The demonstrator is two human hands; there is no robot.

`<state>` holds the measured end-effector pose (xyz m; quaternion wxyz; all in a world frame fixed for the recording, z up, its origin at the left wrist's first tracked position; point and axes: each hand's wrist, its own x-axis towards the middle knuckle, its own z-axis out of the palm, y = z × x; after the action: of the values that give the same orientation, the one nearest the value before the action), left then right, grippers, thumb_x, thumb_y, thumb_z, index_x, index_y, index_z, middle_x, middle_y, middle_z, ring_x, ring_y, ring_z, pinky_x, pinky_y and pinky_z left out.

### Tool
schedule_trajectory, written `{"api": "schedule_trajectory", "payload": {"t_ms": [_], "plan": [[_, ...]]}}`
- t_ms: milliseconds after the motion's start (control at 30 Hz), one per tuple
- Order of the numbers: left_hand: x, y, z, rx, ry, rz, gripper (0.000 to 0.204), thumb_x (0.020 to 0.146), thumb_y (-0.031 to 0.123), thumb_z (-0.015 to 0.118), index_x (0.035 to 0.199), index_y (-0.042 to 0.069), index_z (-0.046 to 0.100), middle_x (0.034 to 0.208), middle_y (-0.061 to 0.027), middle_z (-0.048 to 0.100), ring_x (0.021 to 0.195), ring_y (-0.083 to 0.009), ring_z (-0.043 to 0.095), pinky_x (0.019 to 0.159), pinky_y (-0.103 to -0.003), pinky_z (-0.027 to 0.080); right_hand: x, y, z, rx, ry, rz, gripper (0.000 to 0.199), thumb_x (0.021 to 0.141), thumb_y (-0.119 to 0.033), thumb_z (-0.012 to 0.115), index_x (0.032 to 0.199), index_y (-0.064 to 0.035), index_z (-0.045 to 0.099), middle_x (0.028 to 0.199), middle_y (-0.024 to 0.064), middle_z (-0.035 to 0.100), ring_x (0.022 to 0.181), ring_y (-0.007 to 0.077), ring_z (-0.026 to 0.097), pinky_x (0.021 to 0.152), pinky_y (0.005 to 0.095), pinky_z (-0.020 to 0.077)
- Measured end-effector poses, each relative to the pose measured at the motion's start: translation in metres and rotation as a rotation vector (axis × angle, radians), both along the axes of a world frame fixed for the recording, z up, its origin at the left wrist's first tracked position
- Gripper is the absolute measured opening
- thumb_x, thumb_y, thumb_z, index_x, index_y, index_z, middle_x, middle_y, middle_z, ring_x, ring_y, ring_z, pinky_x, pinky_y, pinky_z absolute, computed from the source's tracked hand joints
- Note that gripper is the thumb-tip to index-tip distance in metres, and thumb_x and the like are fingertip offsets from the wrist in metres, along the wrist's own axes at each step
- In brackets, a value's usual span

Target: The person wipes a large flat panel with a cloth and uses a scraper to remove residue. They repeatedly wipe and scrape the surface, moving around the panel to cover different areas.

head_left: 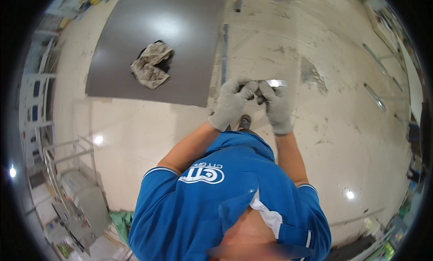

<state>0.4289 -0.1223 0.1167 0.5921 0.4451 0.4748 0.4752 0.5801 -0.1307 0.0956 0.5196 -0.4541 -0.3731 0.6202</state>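
Observation:
Both of my hands wear grey gloves with dark fingertips and meet in front of my body. My right hand [277,106] is closed on a small shiny metal piece [275,83], whose bright flat face shows above the fingers. Against its fingertips, my left hand [231,104] is closed in a pinch. Its fingers hide whether they grip the same piece or something else. Glare and the gloves cover the piece's full shape.
A large dark grey sheet [135,87] lies ahead on the left, bearing a crumpled, stained cloth [149,70]. Beside its right edge is a long metal bar [224,53]. Metal tubes [375,97] lie at the far right. A metal frame [67,158] stands at left.

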Motion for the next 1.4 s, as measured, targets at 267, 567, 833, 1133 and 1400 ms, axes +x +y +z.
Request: {"api": "schedule_trajectory", "payload": {"t_ms": [267,567,833,1133,1400], "plan": [[-0.067,0.016,-0.013,0.456,0.573,-0.120,0.006,0.093,0.006,0.072,0.098,0.003,0.070,0.085,-0.0085,0.069,0.077,-0.0189,0.067,0.069,-0.034,0.053,0.049,-0.032,0.005,0.060,-1.122,0.202,0.030,0.094,-0.033,0.071,0.095,-0.0032,0.074,0.083,0.0187,0.070,0.077,0.0327,0.069,0.069,0.0443,0.0514],[-0.121,0.034,-0.006,0.557,0.822,-0.440,0.035,0.082,0.036,0.081,0.105,0.011,0.074,0.103,-0.0139,0.070,0.098,-0.0355,0.066,0.087,-0.047,0.052,-0.041,-0.027,-0.002,0.203,-0.875,0.235,0.023,0.101,-0.019,0.063,0.115,-0.0013,0.068,0.087,0.0123,0.073,0.079,0.0257,0.069,0.073,0.0364,0.0526],[-0.338,0.152,-0.057,0.606,1.667,0.047,0.067,0.081,0.058,0.075,0.138,0.024,0.065,0.140,-0.0118,0.060,0.131,-0.0382,0.051,0.112,-0.052,0.036,-0.102,-0.037,-0.017,-0.060,-0.805,-0.229,0.022,0.106,-0.017,0.057,0.108,0.0022,0.067,0.077,0.0049,0.065,0.073,0.0123,0.061,0.070,0.0285,0.0500],[-0.172,0.005,-0.047,0.948,0.490,-1.159,0.034,0.083,0.010,0.067,0.117,0.014,0.071,0.115,-0.0123,0.071,0.109,-0.0340,0.067,0.098,-0.044,0.051,-0.135,-0.077,0.014,-0.022,-0.816,-0.739,0.022,0.107,-0.015,0.054,0.112,0.0040,0.064,0.082,0.0047,0.066,0.074,0.0121,0.061,0.073,0.0283,0.0519],[-0.523,0.135,-0.055,0.574,1.290,0.369,0.047,0.101,0.041,0.060,0.127,0.002,0.065,0.134,-0.0193,0.064,0.121,-0.0304,0.064,0.103,-0.044,0.052,-0.138,-0.128,-0.006,-0.105,-0.779,-0.906,0.024,0.108,-0.017,0.053,0.114,0.0044,0.064,0.081,0.0047,0.065,0.073,0.0126,0.062,0.070,0.0272,0.0526]]}}
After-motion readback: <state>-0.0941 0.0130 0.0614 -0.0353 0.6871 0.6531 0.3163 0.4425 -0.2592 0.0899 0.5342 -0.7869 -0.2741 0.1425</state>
